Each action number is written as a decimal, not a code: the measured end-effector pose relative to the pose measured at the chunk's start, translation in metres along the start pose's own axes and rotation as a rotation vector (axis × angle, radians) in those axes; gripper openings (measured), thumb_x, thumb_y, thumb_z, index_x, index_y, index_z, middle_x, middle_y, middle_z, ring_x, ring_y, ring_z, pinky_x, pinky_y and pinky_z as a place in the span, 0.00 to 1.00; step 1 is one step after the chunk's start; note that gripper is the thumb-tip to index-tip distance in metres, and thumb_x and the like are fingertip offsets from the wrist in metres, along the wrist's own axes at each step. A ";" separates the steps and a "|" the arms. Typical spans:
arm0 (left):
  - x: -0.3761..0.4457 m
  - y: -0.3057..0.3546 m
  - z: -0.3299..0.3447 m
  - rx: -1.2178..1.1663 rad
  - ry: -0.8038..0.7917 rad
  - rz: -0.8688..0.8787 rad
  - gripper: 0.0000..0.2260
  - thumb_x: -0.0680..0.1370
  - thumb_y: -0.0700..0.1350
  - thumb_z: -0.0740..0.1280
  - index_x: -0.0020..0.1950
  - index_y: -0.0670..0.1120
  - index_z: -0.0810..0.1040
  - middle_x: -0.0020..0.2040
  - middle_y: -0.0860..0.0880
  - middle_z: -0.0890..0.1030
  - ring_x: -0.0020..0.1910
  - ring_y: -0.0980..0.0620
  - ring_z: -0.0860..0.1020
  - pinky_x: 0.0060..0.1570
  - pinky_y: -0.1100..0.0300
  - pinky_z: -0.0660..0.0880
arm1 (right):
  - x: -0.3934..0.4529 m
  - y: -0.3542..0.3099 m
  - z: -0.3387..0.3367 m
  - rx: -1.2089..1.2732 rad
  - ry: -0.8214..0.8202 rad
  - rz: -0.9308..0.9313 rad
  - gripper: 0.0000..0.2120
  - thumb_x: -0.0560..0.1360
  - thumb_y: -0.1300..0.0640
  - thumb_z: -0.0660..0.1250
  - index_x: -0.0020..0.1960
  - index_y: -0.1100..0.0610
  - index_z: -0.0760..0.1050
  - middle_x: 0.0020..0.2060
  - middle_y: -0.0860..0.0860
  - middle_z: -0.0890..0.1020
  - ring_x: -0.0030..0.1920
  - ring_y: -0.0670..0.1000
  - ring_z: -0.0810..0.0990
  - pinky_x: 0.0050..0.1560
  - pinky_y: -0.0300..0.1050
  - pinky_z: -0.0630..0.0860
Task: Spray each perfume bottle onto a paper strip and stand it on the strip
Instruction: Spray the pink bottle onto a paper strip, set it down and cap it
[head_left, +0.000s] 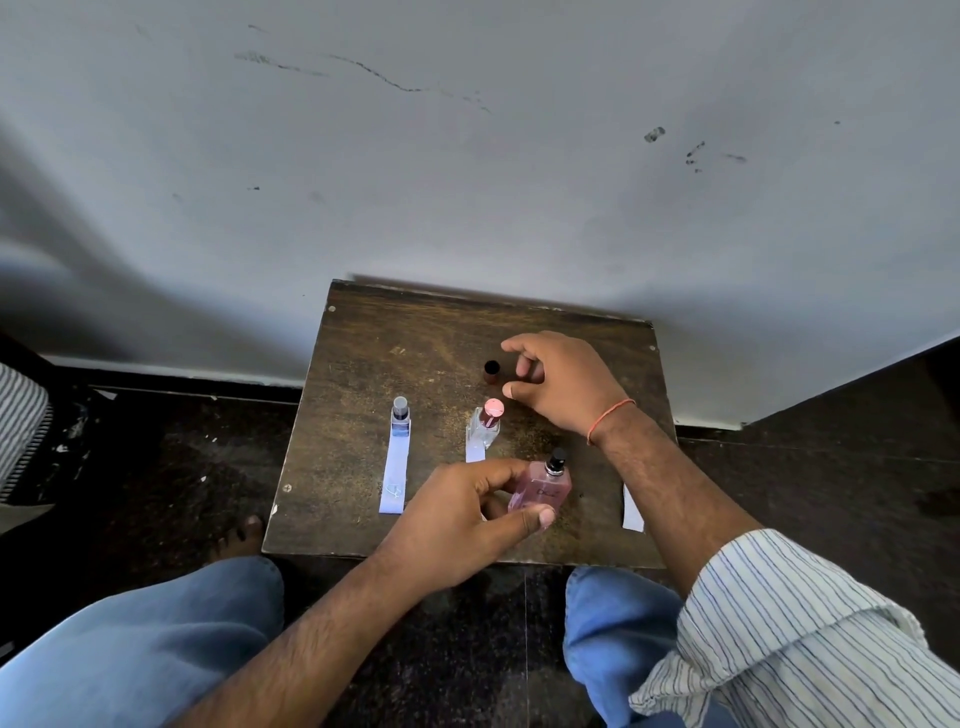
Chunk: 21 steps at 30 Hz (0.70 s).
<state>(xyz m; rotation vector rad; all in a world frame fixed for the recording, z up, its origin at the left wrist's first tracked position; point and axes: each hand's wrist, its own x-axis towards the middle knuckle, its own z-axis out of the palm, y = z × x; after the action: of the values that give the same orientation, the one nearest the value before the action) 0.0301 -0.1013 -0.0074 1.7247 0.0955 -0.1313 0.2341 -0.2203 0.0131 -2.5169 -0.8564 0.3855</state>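
Observation:
My left hand (457, 519) grips a pink perfume bottle (540, 491) with a bare black sprayer, tilted just above the wooden table (374, 353). My right hand (566, 384) hovers over the far side of the table with loosely curled fingers that hold nothing. A dark cap (491, 371) stands just left of its fingertips. A blue-grey bottle (400, 421) stands on the far end of a white paper strip (393, 473). A clear bottle with a pink cap (485, 423) stands on a second strip (475, 453), which my left hand partly hides. A third strip (632, 506) lies bare at the right.
The small table stands against a grey wall (467, 156) on a dark floor. My knees in blue jeans (156, 634) are at its near edge, and a bare foot (244, 535) rests by its left corner.

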 end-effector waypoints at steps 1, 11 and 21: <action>0.000 -0.001 0.000 0.011 0.006 0.005 0.15 0.76 0.62 0.75 0.63 0.66 0.84 0.40 0.42 0.86 0.31 0.50 0.75 0.35 0.52 0.77 | -0.004 0.002 -0.002 0.008 0.012 0.005 0.24 0.75 0.56 0.81 0.70 0.50 0.82 0.48 0.45 0.83 0.43 0.46 0.80 0.49 0.39 0.75; 0.006 0.001 0.014 0.043 0.067 0.006 0.13 0.77 0.57 0.77 0.61 0.64 0.84 0.34 0.44 0.81 0.30 0.58 0.70 0.35 0.59 0.71 | -0.085 0.033 -0.035 0.104 0.209 0.164 0.19 0.75 0.55 0.81 0.65 0.48 0.84 0.50 0.42 0.83 0.46 0.45 0.82 0.46 0.30 0.73; 0.018 -0.003 0.035 0.108 0.162 -0.006 0.14 0.80 0.49 0.77 0.60 0.66 0.82 0.35 0.59 0.81 0.32 0.63 0.74 0.34 0.72 0.70 | -0.145 0.065 -0.032 0.099 0.250 0.401 0.20 0.78 0.53 0.79 0.69 0.51 0.83 0.54 0.45 0.83 0.52 0.47 0.81 0.52 0.40 0.74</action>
<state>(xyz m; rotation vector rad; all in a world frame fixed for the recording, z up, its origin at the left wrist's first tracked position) 0.0460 -0.1356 -0.0179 1.8411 0.2165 -0.0008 0.1679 -0.3683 0.0252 -2.5653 -0.2303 0.2231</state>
